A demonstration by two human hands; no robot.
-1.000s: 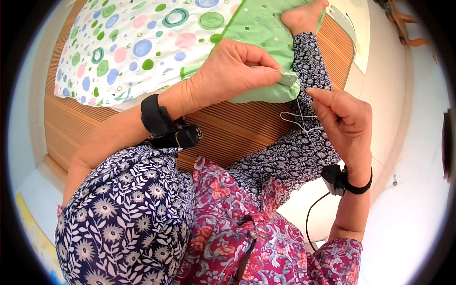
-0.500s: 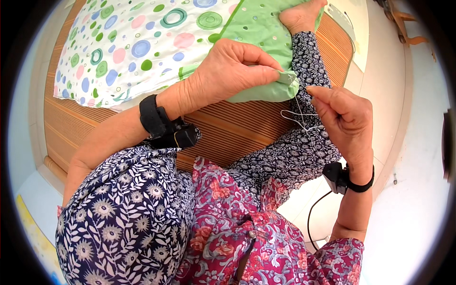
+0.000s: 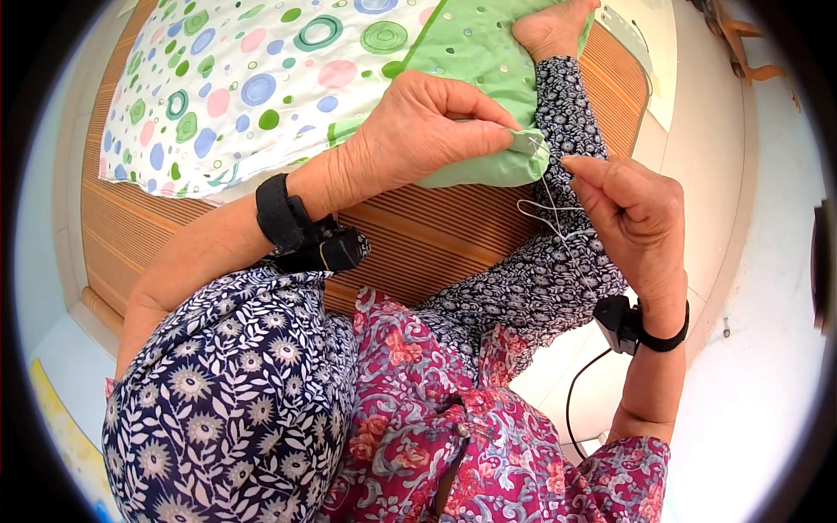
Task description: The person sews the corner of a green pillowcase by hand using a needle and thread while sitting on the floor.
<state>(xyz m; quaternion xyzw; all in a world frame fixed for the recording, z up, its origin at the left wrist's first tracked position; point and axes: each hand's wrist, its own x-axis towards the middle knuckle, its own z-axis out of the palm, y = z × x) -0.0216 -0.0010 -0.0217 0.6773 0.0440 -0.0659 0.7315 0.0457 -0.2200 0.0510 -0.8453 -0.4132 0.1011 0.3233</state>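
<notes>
A green corner of a spotted fabric cover (image 3: 479,170) is pinched between the thumb and forefinger of my left hand (image 3: 418,131). White thread (image 3: 551,206) comes out of that corner and hangs in loose loops over my patterned trouser leg. Just right of the fabric edge, my right hand (image 3: 628,205) is closed in a pinch, its other fingers curled in. A thin pale line of thread runs from the corner to its fingertips; whether a needle is there too is too small to tell.
The cover's white part, with coloured dots (image 3: 258,90), spreads over a brown striped mat (image 3: 436,228) at the far left. My bare foot (image 3: 554,30) rests beside its green edge. A black cable (image 3: 568,403) hangs from the device on my right wrist (image 3: 617,324).
My right hand has barely shifted, and the thread loops have moved very slightly. My left hand keeps its pinch on the green corner.
</notes>
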